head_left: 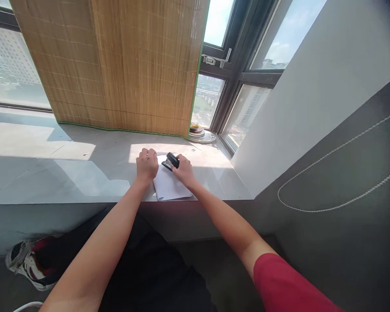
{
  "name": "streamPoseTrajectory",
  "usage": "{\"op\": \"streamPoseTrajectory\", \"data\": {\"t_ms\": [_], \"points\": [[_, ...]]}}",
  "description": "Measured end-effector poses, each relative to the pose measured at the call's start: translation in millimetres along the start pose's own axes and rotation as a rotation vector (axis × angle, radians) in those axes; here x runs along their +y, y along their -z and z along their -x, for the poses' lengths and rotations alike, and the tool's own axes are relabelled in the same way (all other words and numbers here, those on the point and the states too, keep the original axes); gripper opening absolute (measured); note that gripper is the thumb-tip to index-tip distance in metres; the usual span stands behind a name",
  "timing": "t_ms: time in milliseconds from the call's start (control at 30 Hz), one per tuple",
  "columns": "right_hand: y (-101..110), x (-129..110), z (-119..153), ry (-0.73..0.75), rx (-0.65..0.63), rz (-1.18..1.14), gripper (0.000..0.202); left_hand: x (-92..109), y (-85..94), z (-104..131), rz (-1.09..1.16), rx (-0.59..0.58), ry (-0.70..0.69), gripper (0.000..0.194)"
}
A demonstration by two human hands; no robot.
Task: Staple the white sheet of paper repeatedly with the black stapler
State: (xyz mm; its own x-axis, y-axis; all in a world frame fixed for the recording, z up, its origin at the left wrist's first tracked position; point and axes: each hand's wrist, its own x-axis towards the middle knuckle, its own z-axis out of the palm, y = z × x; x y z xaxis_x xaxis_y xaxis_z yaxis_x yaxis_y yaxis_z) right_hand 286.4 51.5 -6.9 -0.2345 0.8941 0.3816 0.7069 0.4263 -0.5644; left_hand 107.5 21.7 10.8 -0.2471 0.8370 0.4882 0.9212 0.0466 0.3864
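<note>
White paper sheets point(170, 186) lie on the windowsill, their near edge close to the sill's front edge. My left hand point(147, 165) is closed at the upper left edge of the paper, its fingers curled and the thumb side against the sheets. A black stapler point(170, 161) sits tilted over the upper part of the paper. Wrapped round its rear end is my right hand point(183, 170); the stapler's front points to the left, toward my left hand. Whether paper lies between the stapler's jaws is too small to tell.
A bamboo blind point(143, 65) hangs over the window just beyond the sill point(113, 149). Stacked round discs or plates point(199, 135) stand in the back right corner. Small bits, perhaps staples, lie on the sill. A beaded cord point(299, 211) loops at the right wall.
</note>
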Motion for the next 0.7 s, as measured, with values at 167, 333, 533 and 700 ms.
{"op": "streamPoseTrajectory", "data": {"t_ms": [167, 333, 533, 700], "points": [[-23.4, 0.2, 0.2, 0.005, -0.005, 0.021, 0.024, -1.9, -1.3, 3.6, -0.024, -0.048, -0.013, 0.029], [7.6, 49.6, 15.3, -0.034, 0.041, 0.062, 0.019, 0.8, -4.4, 5.2, 0.031, -0.082, -0.012, 0.026], [65.0, 100.8, 5.3, -0.183, -0.024, -0.068, 0.028, 0.5, -4.4, 5.9, 0.073, -0.086, -0.012, 0.026], [84.6, 125.9, -42.9, -0.158, 0.074, 0.006, 0.026, 0.0, -3.7, 5.8, 0.236, 0.005, -0.017, 0.025]]}}
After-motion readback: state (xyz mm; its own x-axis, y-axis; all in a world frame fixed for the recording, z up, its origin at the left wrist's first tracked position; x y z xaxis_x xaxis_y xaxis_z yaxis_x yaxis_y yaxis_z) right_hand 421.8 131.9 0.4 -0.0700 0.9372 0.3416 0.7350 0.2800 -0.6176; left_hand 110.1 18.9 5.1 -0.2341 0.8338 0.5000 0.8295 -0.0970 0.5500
